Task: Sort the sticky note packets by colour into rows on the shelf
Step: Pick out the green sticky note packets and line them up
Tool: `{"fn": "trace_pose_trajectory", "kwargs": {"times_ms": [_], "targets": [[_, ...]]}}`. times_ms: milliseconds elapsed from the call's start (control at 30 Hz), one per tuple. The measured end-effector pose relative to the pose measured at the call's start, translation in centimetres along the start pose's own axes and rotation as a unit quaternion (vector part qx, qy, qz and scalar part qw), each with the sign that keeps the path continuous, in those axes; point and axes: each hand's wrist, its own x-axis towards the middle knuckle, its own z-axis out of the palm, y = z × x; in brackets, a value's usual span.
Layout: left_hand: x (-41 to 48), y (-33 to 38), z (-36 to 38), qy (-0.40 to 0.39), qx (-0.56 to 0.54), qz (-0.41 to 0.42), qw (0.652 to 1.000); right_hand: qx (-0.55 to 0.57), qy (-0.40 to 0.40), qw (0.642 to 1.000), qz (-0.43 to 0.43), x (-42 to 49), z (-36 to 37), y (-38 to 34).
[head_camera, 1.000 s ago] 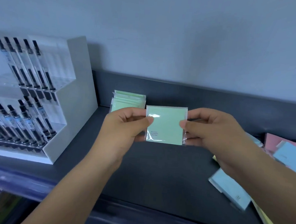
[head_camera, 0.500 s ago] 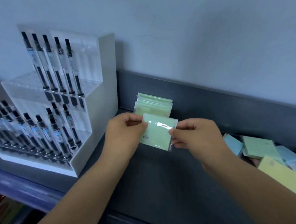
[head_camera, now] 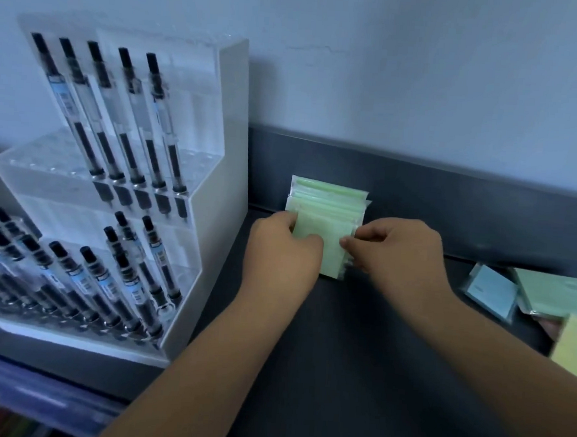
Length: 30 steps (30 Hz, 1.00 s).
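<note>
A green sticky note packet (head_camera: 329,251) in clear wrap stands against the front of a row of green packets (head_camera: 329,197) leaning on the shelf's back wall. My left hand (head_camera: 285,255) pinches its left edge and my right hand (head_camera: 396,255) pinches its right edge. The packet's lower edge reaches down to the dark shelf (head_camera: 356,357). At the right lies a loose heap: a blue packet (head_camera: 492,291), a green packet (head_camera: 553,292) and a yellow packet (head_camera: 573,347).
A white acrylic pen display (head_camera: 113,187) with several black-capped pens stands at the left, close beside the green row. The grey back wall (head_camera: 450,201) of the shelf runs behind the packets. The shelf's front edge (head_camera: 49,403) is at the lower left.
Both hands have carried the green packet away from me and down, from mid-air to the front of the green row. The view has shifted, showing more of the pen display.
</note>
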Motion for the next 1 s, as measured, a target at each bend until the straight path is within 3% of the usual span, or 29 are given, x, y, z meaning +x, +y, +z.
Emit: {"fn": "trace_pose_trajectory", "kwargs": {"times_ms": [267, 533, 1000], "targets": [[0.4, -0.1, 0.1, -0.01, -0.003, -0.031, 0.999, -0.086, 0.013, 0.995, -0.056, 0.8, 0.2, 0.6], [1.1, 0.4, -1.0, -0.031, 0.054, -0.022, 0.998, -0.079, -0.014, 0.996, -0.037, 0.7, 0.3, 0.6], [1.6, 0.1, -1.1, -0.014, -0.046, -0.06, 0.997, -0.06, 0.011, 0.998, -0.013, 0.4, 0.6, 0.4]]}}
